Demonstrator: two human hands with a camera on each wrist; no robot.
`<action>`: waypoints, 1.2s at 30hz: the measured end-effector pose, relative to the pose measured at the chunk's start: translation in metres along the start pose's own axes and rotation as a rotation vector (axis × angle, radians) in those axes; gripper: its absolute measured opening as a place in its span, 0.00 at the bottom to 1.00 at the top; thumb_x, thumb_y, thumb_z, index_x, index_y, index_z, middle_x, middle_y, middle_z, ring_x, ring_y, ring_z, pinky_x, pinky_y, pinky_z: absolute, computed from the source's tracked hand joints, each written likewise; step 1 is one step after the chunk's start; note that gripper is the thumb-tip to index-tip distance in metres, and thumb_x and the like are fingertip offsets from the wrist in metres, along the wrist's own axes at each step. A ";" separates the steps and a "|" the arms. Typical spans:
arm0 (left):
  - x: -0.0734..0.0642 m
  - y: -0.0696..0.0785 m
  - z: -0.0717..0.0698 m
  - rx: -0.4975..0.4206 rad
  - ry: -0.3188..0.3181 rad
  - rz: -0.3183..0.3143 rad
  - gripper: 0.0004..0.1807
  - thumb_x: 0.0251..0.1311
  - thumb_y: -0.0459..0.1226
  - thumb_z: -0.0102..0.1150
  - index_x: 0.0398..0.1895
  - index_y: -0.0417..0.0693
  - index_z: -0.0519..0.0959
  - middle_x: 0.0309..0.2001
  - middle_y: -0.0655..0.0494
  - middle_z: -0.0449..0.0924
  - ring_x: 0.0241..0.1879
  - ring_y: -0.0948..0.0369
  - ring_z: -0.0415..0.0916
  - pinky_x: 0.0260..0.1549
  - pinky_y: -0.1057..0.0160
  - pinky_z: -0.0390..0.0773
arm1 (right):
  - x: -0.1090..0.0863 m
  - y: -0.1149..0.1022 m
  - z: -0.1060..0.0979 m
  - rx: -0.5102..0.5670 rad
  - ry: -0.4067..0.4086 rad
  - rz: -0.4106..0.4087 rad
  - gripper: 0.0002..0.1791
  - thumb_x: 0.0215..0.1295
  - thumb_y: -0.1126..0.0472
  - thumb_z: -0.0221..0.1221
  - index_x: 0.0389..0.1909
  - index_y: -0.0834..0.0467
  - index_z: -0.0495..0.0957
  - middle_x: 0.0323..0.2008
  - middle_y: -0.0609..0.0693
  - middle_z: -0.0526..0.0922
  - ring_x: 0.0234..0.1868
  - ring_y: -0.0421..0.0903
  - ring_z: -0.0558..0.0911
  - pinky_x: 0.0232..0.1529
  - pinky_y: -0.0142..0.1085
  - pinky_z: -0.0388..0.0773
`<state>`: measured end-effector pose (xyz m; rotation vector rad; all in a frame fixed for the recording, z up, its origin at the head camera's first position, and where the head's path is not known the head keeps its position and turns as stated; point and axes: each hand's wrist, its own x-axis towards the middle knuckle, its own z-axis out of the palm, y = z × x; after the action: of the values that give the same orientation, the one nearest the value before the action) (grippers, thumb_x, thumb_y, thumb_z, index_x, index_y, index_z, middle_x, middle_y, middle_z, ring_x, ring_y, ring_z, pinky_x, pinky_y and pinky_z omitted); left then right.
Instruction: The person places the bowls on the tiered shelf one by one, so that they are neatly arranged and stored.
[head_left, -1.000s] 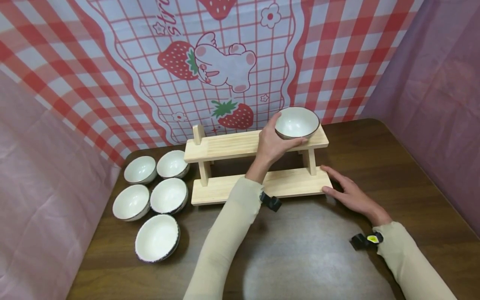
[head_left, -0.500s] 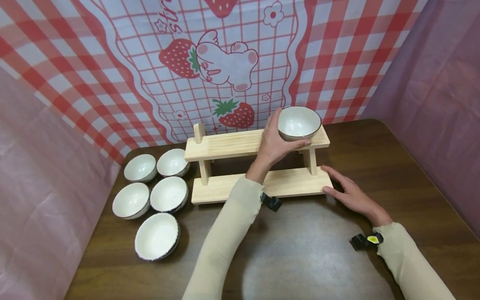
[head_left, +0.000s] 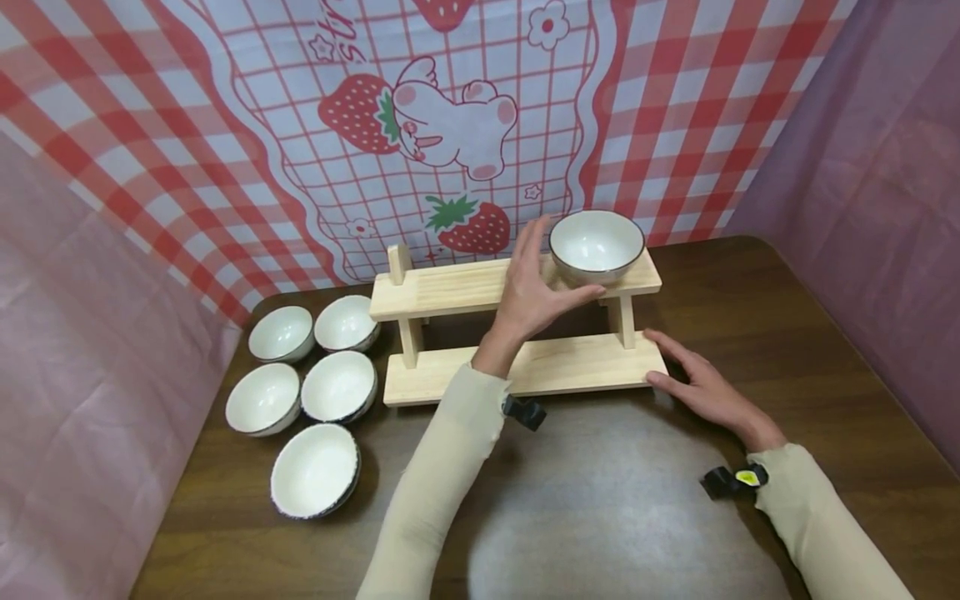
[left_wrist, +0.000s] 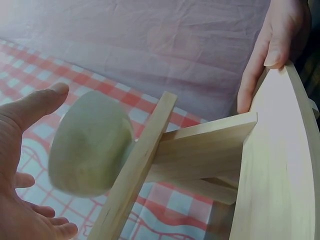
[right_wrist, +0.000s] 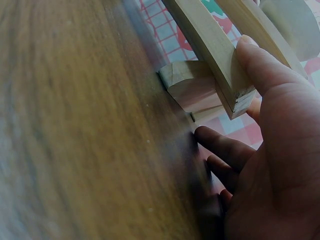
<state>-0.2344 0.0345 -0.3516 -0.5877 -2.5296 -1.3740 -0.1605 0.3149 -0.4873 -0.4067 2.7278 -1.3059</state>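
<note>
A white bowl (head_left: 597, 243) with a dark rim stands upright at the right end of the upper board of a two-tier wooden shelf (head_left: 457, 287). Just left of this bowl is my left hand (head_left: 525, 292), its fingers and thumb spread. In the left wrist view, a gap shows between the thumb (left_wrist: 42, 102) and the bowl's pale side (left_wrist: 92, 145). My right hand (head_left: 705, 390) holds the right end of the lower board, thumb at the front edge and index finger toward the back corner. The right wrist view shows its other fingers (right_wrist: 225, 150) loosely bent below the board.
Several more white bowls (head_left: 315, 471) sit grouped on the dark wooden table (head_left: 615, 500), left of the shelf. A red checkered strawberry cloth (head_left: 480, 125) hangs behind, and pink curtains (head_left: 862, 208) flank both sides.
My left hand has let go of the bowl and drawn back to the left, fingers spreading. The bowl stays on the upper board. My right hand keeps its place.
</note>
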 end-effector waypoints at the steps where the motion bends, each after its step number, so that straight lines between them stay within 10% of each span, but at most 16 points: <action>1: -0.001 -0.001 -0.002 0.003 0.002 -0.006 0.63 0.39 0.50 0.82 0.79 0.53 0.53 0.80 0.49 0.51 0.80 0.53 0.50 0.75 0.48 0.60 | 0.000 0.000 0.000 0.004 -0.001 -0.001 0.39 0.72 0.54 0.58 0.79 0.49 0.53 0.77 0.59 0.59 0.75 0.59 0.59 0.68 0.62 0.59; 9: -0.014 -0.009 -0.021 -0.017 0.043 -0.008 0.64 0.38 0.48 0.83 0.79 0.52 0.53 0.79 0.49 0.54 0.79 0.54 0.51 0.76 0.49 0.59 | 0.000 0.000 0.000 -0.010 0.001 -0.017 0.39 0.72 0.55 0.59 0.79 0.47 0.53 0.77 0.58 0.60 0.75 0.55 0.60 0.66 0.26 0.59; 22: -0.036 -0.025 -0.043 -0.039 0.054 0.008 0.61 0.42 0.46 0.81 0.79 0.51 0.53 0.78 0.49 0.56 0.79 0.54 0.53 0.76 0.49 0.59 | 0.001 0.000 -0.001 0.012 -0.010 0.004 0.40 0.72 0.55 0.59 0.79 0.49 0.52 0.78 0.60 0.57 0.75 0.63 0.58 0.67 0.65 0.58; 36: -0.062 -0.042 -0.068 -0.046 0.050 -0.089 0.59 0.47 0.45 0.78 0.80 0.55 0.51 0.80 0.52 0.54 0.79 0.53 0.52 0.76 0.46 0.59 | 0.001 0.000 0.000 0.007 -0.007 0.009 0.40 0.72 0.54 0.59 0.79 0.49 0.52 0.78 0.61 0.57 0.76 0.62 0.57 0.67 0.66 0.58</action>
<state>-0.1976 -0.0576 -0.3683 -0.4473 -2.5186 -1.4613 -0.1612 0.3149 -0.4869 -0.3973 2.7153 -1.3089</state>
